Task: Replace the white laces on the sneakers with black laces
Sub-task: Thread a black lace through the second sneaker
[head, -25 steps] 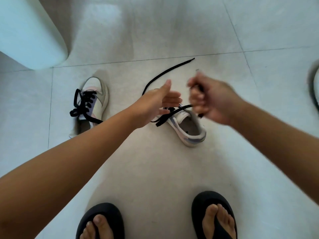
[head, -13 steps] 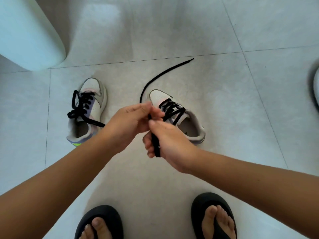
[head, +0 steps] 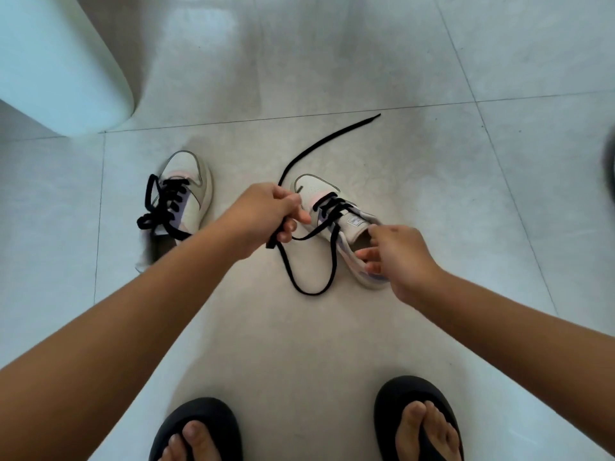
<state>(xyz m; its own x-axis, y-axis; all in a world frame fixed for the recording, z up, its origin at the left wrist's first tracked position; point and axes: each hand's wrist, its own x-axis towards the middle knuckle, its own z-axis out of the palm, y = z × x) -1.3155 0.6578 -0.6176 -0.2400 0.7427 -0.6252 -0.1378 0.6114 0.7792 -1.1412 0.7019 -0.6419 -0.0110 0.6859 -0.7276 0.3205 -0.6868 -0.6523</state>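
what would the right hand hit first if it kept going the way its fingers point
Probably the right-hand white sneaker: the right hand points its open fingers left at the sneaker's heel opening, very close. Whether they already touch is unclear.

The left hand (head: 266, 217) hides where the black lace (head: 311, 292) passes through its fingers; a blurred dark object (head: 609, 168) and both sandals (head: 199, 427) are cut off by the frame edges

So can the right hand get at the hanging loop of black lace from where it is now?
Probably yes: the right hand rests open on the right sneaker's collar, and the black lace loop hangs just beside it with nothing between them.
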